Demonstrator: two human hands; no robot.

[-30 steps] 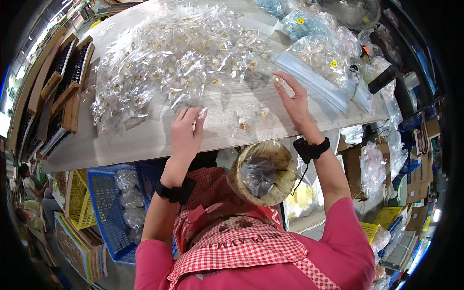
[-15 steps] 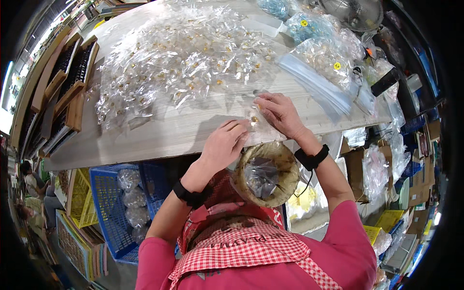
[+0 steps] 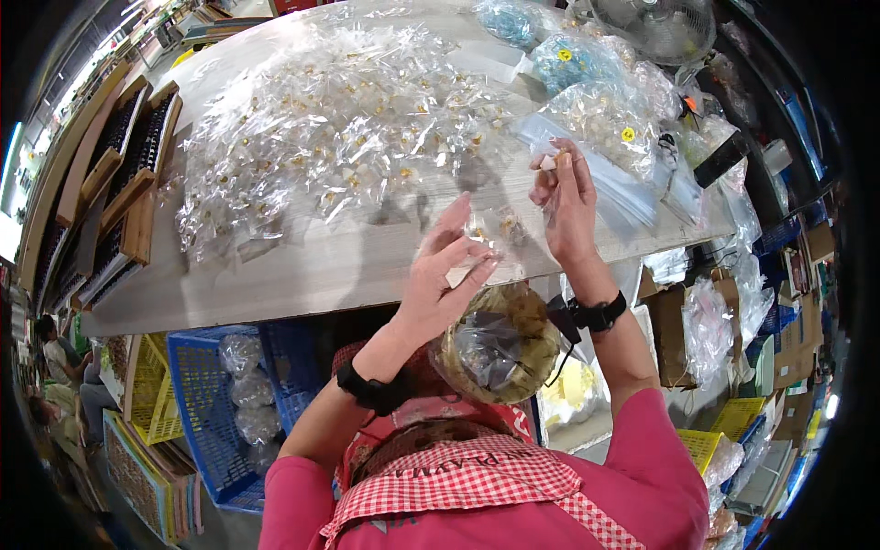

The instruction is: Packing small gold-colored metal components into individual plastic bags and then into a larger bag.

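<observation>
My left hand (image 3: 442, 280) is over the table's near edge with its fingers spread. By its fingertips lies a small clear plastic bag (image 3: 486, 240) with a gold-coloured bit in it; whether the fingers grip it I cannot tell. My right hand (image 3: 570, 206) is raised to the right, fingers curled together around something small and pale that I cannot make out. Another small clear bag with a brownish bit (image 3: 511, 223) lies between the hands. Beyond them spreads a wide heap of such small bags (image 3: 339, 119). A round, yellowish-rimmed container (image 3: 541, 356) lined with clear plastic sits below the table edge.
Flat clear sleeves (image 3: 610, 183) lie right of my right hand, by larger filled bags (image 3: 596, 110) and a fan (image 3: 655, 27). Wooden racks (image 3: 137, 179) stand at the left. A blue crate (image 3: 206, 412) is below the table, and a person (image 3: 60, 353) is far left.
My right hand has lifted away from the bag, moving up and right. My left hand has turned and spread its fingers. The view has shifted slightly.
</observation>
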